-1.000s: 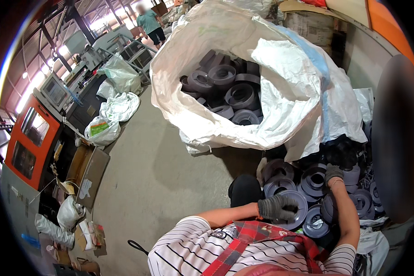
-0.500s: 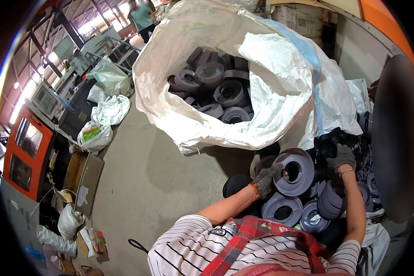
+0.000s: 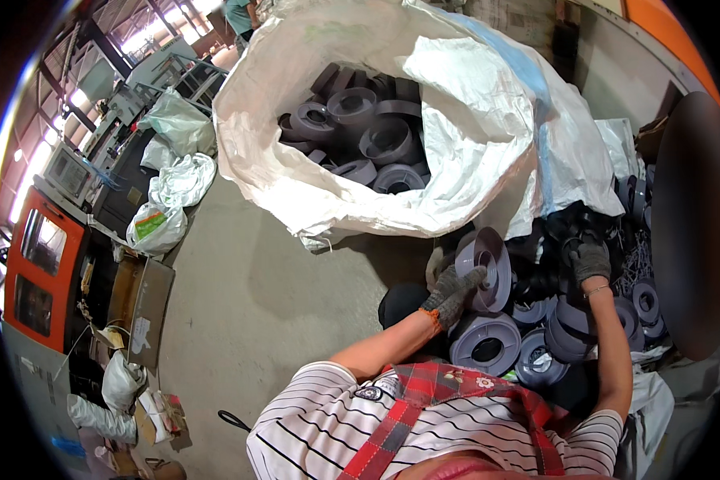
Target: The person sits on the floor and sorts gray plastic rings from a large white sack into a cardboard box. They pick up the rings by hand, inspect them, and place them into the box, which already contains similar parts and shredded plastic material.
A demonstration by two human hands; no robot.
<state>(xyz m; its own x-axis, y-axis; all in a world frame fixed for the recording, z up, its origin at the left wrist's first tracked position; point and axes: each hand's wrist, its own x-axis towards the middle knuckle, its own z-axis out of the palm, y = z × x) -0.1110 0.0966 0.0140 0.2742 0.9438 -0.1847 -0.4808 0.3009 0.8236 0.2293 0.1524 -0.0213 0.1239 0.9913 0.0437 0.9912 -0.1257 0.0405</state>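
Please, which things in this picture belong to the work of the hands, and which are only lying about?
In the work:
left hand, holding a grey ring
right hand, at the black parts; its grip is unclear
pile of grey rings near the hands
probably the big white sack with similar rings inside

Lying about, it seems:
white bags beside the orange machine
small white bags, lower left

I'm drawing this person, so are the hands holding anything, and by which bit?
The left hand holds a gray ring by its left edge. The right hand is at black parts; whether it grips one cannot be told.
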